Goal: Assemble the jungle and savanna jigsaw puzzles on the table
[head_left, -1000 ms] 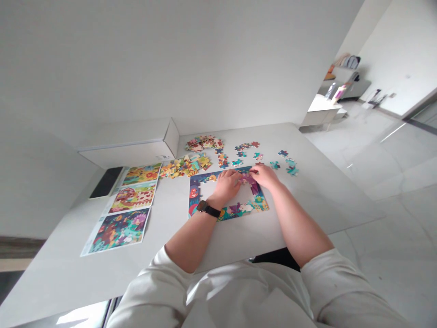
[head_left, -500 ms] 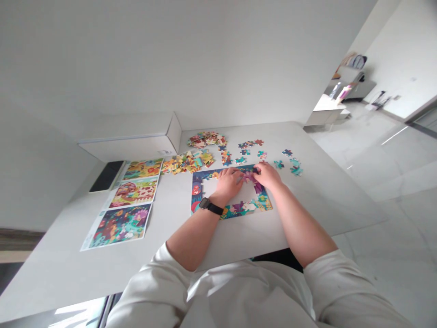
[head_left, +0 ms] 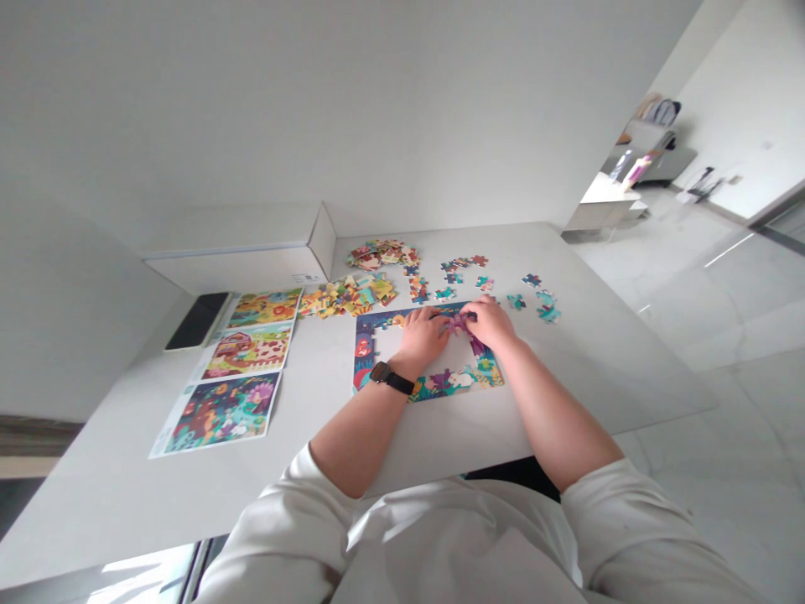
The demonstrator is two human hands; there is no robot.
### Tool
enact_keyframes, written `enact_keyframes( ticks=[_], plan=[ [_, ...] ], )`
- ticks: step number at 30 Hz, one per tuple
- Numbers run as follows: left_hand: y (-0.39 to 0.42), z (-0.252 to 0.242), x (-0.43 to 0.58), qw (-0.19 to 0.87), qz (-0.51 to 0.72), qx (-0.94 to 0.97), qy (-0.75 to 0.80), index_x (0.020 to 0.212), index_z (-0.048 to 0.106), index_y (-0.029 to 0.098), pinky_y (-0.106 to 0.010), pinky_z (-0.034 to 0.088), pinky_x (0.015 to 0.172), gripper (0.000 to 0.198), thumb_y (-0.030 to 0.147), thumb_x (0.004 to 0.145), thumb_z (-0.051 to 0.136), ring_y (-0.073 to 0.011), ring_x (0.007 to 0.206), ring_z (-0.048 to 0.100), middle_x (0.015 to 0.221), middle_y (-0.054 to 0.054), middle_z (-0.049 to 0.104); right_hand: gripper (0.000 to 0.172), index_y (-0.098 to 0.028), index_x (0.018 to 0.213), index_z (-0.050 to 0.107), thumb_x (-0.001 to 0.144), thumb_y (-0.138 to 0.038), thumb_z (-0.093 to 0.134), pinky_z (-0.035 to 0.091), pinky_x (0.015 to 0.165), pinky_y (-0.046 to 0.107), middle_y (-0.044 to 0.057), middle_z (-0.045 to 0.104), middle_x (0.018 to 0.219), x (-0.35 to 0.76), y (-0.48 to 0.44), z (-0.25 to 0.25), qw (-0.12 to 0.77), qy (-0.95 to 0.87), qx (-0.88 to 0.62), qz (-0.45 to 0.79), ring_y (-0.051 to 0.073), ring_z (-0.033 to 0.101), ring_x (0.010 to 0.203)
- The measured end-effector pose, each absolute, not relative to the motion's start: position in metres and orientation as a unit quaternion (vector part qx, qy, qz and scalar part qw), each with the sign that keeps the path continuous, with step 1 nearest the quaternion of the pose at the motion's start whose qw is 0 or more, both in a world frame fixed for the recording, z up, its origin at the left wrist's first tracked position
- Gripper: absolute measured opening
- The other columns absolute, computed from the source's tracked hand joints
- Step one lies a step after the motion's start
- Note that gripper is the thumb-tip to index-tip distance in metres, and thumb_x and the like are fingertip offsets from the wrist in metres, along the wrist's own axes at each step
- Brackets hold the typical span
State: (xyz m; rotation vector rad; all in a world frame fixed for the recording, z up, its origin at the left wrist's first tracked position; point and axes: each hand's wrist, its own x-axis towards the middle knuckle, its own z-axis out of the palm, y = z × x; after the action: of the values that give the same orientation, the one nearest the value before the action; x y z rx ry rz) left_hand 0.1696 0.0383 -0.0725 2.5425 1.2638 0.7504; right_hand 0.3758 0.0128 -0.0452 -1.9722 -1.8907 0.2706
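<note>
A jigsaw puzzle (head_left: 363, 348) lies on the table before me, its border joined and its middle showing a pale bare area. My left hand (head_left: 424, 333), a black watch on its wrist, rests over the upper middle of it, fingers stretched out and apart. At the upper right part my right hand (head_left: 487, 320) has its fingers pinched on a purple puzzle piece (head_left: 458, 322), close to my left thumb. The fingers partly cover that piece, and the exact edges of it are hidden.
Loose puzzle pieces (head_left: 343, 297) lie heaped behind the puzzle, with several teal ones (head_left: 548, 307) to the right. Printed picture sheets (head_left: 223, 411), a dark phone (head_left: 197, 320) and a white box (head_left: 251, 252) are on the left. A wall stands behind the table (head_left: 604, 335).
My right hand's fingers have shifted slightly left and curl more over the purple piece. My left hand stays over the puzzle almost unchanged.
</note>
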Motion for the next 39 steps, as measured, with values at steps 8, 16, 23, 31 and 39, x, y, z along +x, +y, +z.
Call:
enact_keyframes(
  ticks=[8, 16, 23, 31, 39],
  plan=[
    [0.038, -0.072, 0.169, 0.097, 0.263, 0.856, 0.435, 0.127, 0.078, 0.027, -0.059, 0.049, 0.116, 0.032, 0.034, 0.096, 0.078, -0.0365, 0.129, 0.062, 0.133, -0.014, 0.069, 0.023, -0.027, 0.107, 0.087, 0.096, -0.016, 0.070, 0.055, 0.098, 0.034, 0.009, 0.074, 0.124, 0.376, 0.016, -0.048, 0.181, -0.684, -0.699, 0.101, 0.024, 0.070, 0.111],
    [0.037, -0.078, 0.170, 0.081, 0.272, 0.848, 0.447, 0.115, 0.081, 0.029, -0.074, 0.035, 0.125, 0.021, 0.037, 0.096, 0.078, -0.0395, 0.130, 0.062, 0.132, -0.014, 0.070, 0.022, -0.028, 0.111, 0.087, 0.098, -0.019, 0.071, 0.056, 0.097, 0.034, 0.009, 0.074, 0.124, 0.371, 0.013, -0.044, 0.169, -0.689, -0.698, 0.103, 0.024, 0.071, 0.109],
    [0.046, -0.028, 0.156, 0.136, 0.307, 0.873, 0.354, 0.136, 0.071, 0.023, -0.052, 0.053, 0.120, 0.037, 0.035, 0.101, 0.072, -0.0321, 0.136, 0.065, 0.140, -0.015, 0.071, 0.019, -0.029, 0.106, 0.087, 0.099, -0.020, 0.072, 0.055, 0.095, 0.031, 0.008, 0.074, 0.118, 0.372, 0.012, -0.042, 0.185, -0.690, -0.690, 0.115, 0.023, 0.071, 0.108],
    [0.051, 0.031, 0.059, 0.170, 0.340, 0.823, 0.422, 0.123, 0.077, 0.026, -0.037, 0.064, 0.093, 0.031, 0.041, 0.102, 0.059, -0.0251, 0.111, 0.074, 0.125, -0.008, 0.078, 0.021, -0.026, 0.111, 0.085, 0.098, -0.018, 0.070, 0.054, 0.101, 0.033, 0.008, 0.077, 0.119, 0.381, 0.014, -0.039, 0.227, -0.661, -0.707, 0.108, 0.022, 0.072, 0.108],
    [0.056, -0.038, 0.001, 0.187, 0.310, 0.758, 0.542, 0.116, 0.076, 0.024, -0.034, 0.060, 0.085, 0.033, 0.040, 0.094, 0.058, -0.0229, 0.088, 0.073, 0.117, -0.008, 0.081, 0.026, -0.025, 0.115, 0.084, 0.099, -0.014, 0.066, 0.054, 0.104, 0.031, 0.008, 0.079, 0.124, 0.391, 0.011, -0.036, 0.228, -0.612, -0.751, 0.093, 0.021, 0.074, 0.111]
  ],
)
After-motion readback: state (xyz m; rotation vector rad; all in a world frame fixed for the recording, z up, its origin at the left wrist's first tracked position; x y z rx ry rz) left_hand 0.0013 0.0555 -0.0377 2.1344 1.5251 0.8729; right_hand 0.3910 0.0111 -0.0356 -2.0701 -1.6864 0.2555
